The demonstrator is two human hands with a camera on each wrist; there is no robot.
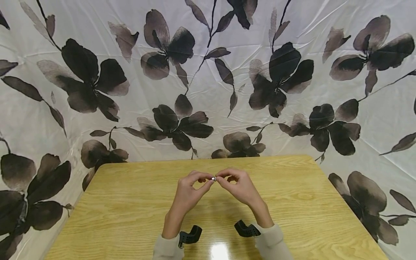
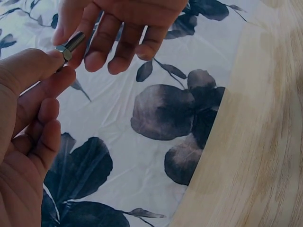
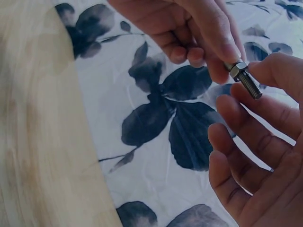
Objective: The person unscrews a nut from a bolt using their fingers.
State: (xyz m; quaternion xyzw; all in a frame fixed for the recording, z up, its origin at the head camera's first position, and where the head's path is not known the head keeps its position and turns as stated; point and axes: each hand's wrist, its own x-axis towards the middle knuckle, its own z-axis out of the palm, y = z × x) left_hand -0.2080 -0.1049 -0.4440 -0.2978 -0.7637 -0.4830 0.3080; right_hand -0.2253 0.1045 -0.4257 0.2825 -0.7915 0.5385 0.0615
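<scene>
Between the two hands is a small silver bolt (image 3: 251,86), its bare threaded end pointing toward the right hand. A hexagonal piece that looks like a nut (image 3: 238,70) sits around it; the end beyond is hidden by fingers. My left hand (image 1: 191,189) pinches that covered end between thumb and index finger. My right hand (image 1: 238,185) is at the threaded side, thumb tip close beside the hexagonal piece and index finger behind the shaft. Those two fingertips stand apart, the threads visible between them; whether they touch the metal I cannot tell. Its other fingers are loosely spread.
Both hands are above a light wooden table (image 1: 130,206), near its far edge. A white cloth (image 1: 224,90) with dark flowers hangs behind and at the sides. Black wrist mounts (image 1: 191,234) sit by the pale sleeves (image 1: 272,241).
</scene>
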